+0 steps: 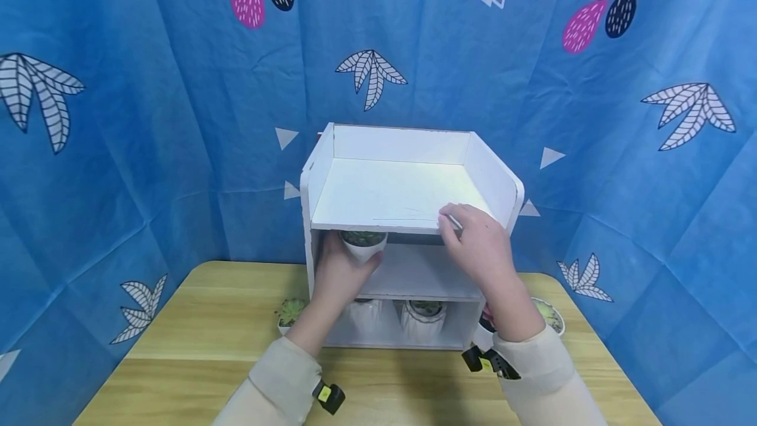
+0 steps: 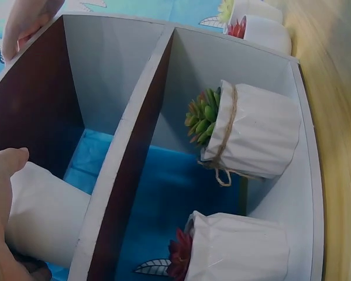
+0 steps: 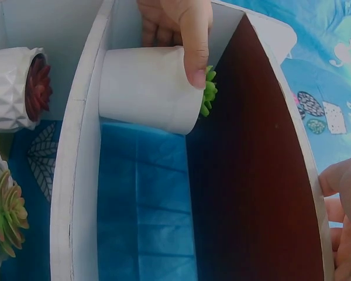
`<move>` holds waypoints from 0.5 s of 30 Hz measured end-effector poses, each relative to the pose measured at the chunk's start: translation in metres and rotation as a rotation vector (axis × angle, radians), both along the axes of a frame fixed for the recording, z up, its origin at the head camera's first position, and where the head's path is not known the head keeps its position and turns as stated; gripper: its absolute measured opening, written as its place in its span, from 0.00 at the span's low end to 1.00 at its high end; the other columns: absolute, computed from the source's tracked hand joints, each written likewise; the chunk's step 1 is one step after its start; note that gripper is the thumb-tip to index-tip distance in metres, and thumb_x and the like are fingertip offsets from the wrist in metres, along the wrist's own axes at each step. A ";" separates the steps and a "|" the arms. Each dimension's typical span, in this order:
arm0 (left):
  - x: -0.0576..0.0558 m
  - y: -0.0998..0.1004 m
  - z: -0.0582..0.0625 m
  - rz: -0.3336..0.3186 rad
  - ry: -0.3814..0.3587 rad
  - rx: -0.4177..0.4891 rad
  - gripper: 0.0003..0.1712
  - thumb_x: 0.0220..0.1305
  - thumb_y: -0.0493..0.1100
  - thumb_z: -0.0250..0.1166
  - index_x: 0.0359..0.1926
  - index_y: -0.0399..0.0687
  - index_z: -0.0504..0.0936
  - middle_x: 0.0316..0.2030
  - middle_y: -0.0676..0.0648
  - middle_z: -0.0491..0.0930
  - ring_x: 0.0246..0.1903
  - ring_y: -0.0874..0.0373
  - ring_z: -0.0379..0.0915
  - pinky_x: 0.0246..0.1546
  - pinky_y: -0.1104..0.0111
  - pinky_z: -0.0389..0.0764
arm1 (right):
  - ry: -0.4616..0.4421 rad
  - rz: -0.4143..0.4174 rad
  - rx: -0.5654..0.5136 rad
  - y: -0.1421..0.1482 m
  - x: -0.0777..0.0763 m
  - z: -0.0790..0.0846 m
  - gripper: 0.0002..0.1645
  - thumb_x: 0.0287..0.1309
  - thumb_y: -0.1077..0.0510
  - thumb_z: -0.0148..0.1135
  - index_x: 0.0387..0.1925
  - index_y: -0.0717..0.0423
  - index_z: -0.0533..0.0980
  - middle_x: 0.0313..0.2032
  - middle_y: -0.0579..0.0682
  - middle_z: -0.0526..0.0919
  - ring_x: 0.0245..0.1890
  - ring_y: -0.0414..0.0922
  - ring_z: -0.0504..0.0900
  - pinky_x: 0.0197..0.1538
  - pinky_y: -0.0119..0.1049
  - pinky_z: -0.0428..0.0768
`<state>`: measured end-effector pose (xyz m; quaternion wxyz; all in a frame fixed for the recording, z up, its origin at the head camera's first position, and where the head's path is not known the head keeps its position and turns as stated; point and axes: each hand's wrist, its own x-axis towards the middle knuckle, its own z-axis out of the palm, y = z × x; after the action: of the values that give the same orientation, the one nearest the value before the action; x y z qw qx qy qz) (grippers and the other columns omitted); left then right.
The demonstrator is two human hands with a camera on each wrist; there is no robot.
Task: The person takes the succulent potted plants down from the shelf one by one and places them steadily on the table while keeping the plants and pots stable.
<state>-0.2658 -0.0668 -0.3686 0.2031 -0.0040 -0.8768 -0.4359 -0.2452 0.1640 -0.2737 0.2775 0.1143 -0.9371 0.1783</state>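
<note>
A white wooden shelf unit (image 1: 397, 190) stands on the table, facing me. My left hand (image 1: 345, 275) reaches into its middle compartment at the left end. It grips a small smooth white pot (image 3: 146, 88) with a green succulent (image 3: 209, 93), thumb near the rim. In the right wrist view the pot's base is right at the compartment's floor board. With curled fingers my right hand (image 1: 479, 242) holds the front edge of the top board, toward the right. Below, in the bottom compartment, sit a white pot with a red succulent (image 2: 240, 249) and a twine-tied white pot (image 2: 257, 132).
Left of the unit is a potted succulent (image 1: 290, 311) on the wooden table (image 1: 236, 321). On the right side stand a small white pot (image 1: 485, 329) and a round potted plant (image 1: 551, 314), partly behind my right arm. Blue patterned cloth (image 1: 384, 38) surrounds the table.
</note>
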 end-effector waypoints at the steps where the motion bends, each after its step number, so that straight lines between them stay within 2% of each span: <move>1: 0.000 0.000 0.000 0.002 -0.002 0.007 0.62 0.52 0.64 0.73 0.74 0.38 0.50 0.64 0.34 0.66 0.60 0.35 0.71 0.56 0.45 0.76 | 0.002 0.000 0.000 0.000 0.000 0.000 0.22 0.71 0.44 0.52 0.53 0.51 0.82 0.56 0.55 0.83 0.60 0.55 0.78 0.60 0.56 0.76; 8: -0.007 0.000 -0.002 -0.028 0.003 0.105 0.63 0.49 0.63 0.76 0.74 0.42 0.52 0.63 0.39 0.68 0.61 0.40 0.70 0.60 0.47 0.74 | 0.003 -0.001 -0.003 0.000 -0.001 -0.001 0.22 0.71 0.44 0.52 0.53 0.50 0.82 0.56 0.54 0.83 0.60 0.55 0.78 0.60 0.56 0.76; 15: -0.017 -0.003 -0.010 -0.076 0.023 0.177 0.65 0.48 0.61 0.78 0.76 0.44 0.48 0.67 0.40 0.64 0.66 0.43 0.64 0.66 0.49 0.67 | 0.004 0.006 -0.005 0.001 -0.001 -0.001 0.21 0.71 0.44 0.52 0.53 0.50 0.82 0.54 0.54 0.84 0.59 0.55 0.79 0.59 0.56 0.77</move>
<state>-0.2832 -0.0695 -0.3785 0.1961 -0.0243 -0.8317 -0.5188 -0.2460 0.1648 -0.2744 0.2793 0.1166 -0.9357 0.1814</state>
